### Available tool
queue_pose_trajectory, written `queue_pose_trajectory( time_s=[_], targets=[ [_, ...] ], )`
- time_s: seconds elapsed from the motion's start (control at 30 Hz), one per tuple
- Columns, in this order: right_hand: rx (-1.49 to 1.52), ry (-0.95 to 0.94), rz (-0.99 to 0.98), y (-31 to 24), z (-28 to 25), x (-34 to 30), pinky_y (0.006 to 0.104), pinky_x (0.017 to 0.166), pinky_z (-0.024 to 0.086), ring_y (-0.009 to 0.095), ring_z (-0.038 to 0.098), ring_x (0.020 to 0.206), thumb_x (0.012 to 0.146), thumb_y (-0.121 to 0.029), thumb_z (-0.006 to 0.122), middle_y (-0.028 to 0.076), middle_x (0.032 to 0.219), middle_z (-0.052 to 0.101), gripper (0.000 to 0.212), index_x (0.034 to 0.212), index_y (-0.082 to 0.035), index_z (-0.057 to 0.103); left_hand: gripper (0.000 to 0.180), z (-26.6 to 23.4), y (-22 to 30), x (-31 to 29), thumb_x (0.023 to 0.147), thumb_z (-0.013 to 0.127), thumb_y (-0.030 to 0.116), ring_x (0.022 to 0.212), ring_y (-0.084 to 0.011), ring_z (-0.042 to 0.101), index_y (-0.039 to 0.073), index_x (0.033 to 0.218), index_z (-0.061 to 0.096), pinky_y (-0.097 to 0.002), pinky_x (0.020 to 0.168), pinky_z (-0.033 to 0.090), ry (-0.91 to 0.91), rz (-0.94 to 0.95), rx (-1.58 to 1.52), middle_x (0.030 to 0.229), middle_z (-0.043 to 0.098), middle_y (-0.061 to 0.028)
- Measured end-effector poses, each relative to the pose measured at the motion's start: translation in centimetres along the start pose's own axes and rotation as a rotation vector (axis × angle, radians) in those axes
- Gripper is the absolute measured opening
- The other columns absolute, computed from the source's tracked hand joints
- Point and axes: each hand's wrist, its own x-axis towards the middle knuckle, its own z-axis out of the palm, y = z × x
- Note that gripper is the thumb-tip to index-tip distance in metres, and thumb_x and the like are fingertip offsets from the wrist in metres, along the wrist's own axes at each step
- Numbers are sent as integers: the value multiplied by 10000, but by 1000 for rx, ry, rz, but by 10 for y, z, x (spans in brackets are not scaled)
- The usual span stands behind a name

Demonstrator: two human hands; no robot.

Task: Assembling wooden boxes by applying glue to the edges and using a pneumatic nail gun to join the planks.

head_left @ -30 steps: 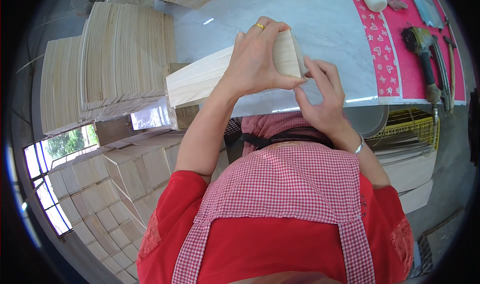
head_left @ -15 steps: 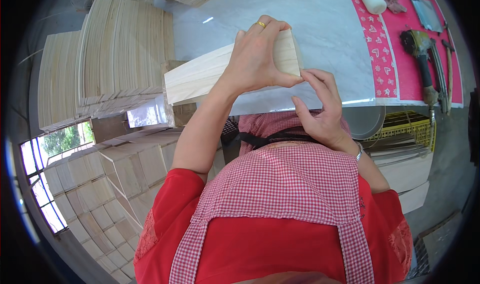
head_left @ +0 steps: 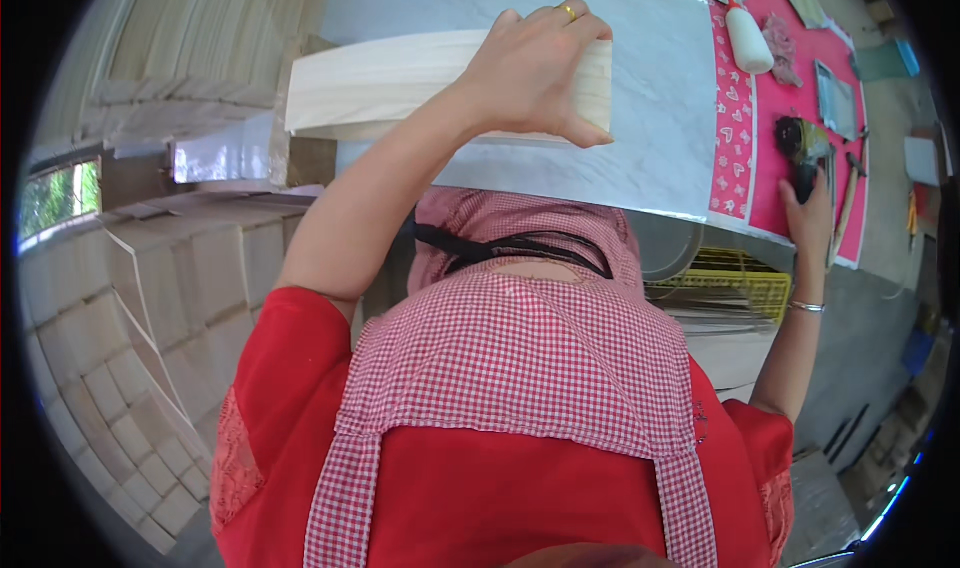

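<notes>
My left hand [head_left: 535, 73] spans the right end of a long pale wooden box [head_left: 375, 80], thumb on the near edge and fingers over the far edge. The box lies across the grey marbled tabletop [head_left: 660, 98], and my forearm hides part of its near side. At the right, my right hand [head_left: 812, 213] is closed around the black handle of an air nail gun [head_left: 800, 140], which rests on a pink cloth. A hammer [head_left: 850, 193] lies just beside that hand.
A white glue bottle [head_left: 748, 43] with a red nozzle and a crumpled pink rag [head_left: 780, 50] lie on the pink cloth [head_left: 770, 183]. Stacked wooden boards [head_left: 190, 38] stand at the left. Piled wooden boxes [head_left: 190, 278] fill the lower left. A yellow crate [head_left: 735, 283] sits below the table edge.
My right hand has left the box's end and reached right to the nail gun's handle. My left hand stays on the box. The view has shifted to the right.
</notes>
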Motion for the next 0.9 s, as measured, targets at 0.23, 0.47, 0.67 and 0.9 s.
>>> queue_pose_trajectory(
  time_s=[0.23, 0.47, 0.67, 0.9],
  targets=[
    [78, -46, -7, 28, 13, 19, 466, 905, 497, 426, 628, 1093, 820, -276, 738, 311, 1165, 635, 638, 1331, 29, 506, 835, 3, -2, -3, 534, 854, 448, 1087, -290, 587, 70, 1224, 574, -426, 863, 419, 39, -4, -6, 1159, 582, -101],
    [156, -482, 212, -53, -84, 54, 355, 572, 514, 239, 669, 628, 828, -178, 716, 125, 750, 675, 302, 1013, 46, 635, 849, 2, -1, -7, 540, 860, 443, 1121, -277, 582, 51, 1237, 575, -422, 905, 412, -7, -28, 10, 1192, 583, -108],
    [506, -496, 9, -140, -166, 27, 311, 568, 508, 143, 644, 646, 830, -80, 738, 56, 769, 677, 236, 1006, 40, 635, 869, 5, -6, -7, 537, 884, 436, 1130, -278, 571, 25, 1237, 574, -411, 915, 405, -14, 17, 60, 1208, 582, -123],
    [495, -610, -291, -197, -211, 23, 314, 849, 533, 170, 663, 969, 819, -30, 783, 98, 1076, 706, 379, 1157, 47, 628, 860, 3, -2, -5, 541, 894, 424, 1137, -277, 559, 7, 1223, 576, -405, 909, 403, -52, 3, 81, 1185, 590, -139]
  ],
)
